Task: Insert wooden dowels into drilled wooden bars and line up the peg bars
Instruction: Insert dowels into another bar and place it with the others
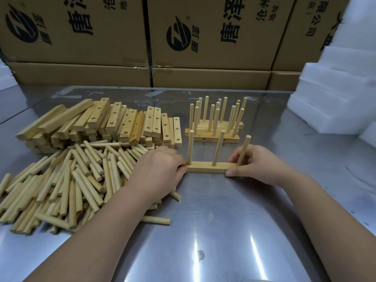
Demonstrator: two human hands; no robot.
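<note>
Three dowels stand in one bar [209, 167], gripped at both ends.
Nearest, bare worktop [203, 231] gives free room to pull back. The left hand [160, 167] curls round the bar's left end. The right hand [254, 163] pinches the right end, its fingers wrapped behind the leaning end dowel [244, 147], which may not be fully seated and could tip or pop out if the bar is pushed. The left wrist lies over the loose dowels [71, 180], so a sweep there could send them rolling. Beyond a clear strip, the finished peg bars [213, 127] could be knocked askew by a hard slide. The drilled bars [114, 123] crowd the left, and the foam blocks [329, 94] close off the far right.
</note>
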